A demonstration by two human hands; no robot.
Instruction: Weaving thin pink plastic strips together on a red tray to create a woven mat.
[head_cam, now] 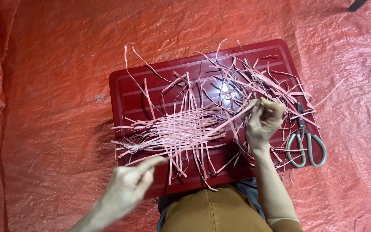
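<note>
A partly woven mat of thin pink strips (185, 129) lies in the middle of a dark red rectangular tray (127, 92). Loose strip ends stick out from it on all sides. My right hand (263, 122) is to the right of the mat, fingers pinched on one long pink strip (232, 117) that runs from the mat up to my fingertips. My left hand (127, 187) hovers over the tray's near left edge, forefinger pointing toward the mat, and I cannot see anything in it.
A heap of loose pink strips (258, 81) covers the tray's far right part. Grey-handled scissors (305, 141) lie at the tray's right edge. A crinkled red plastic sheet (52, 86) covers the floor around. My lap in brown cloth (211, 210) is below the tray.
</note>
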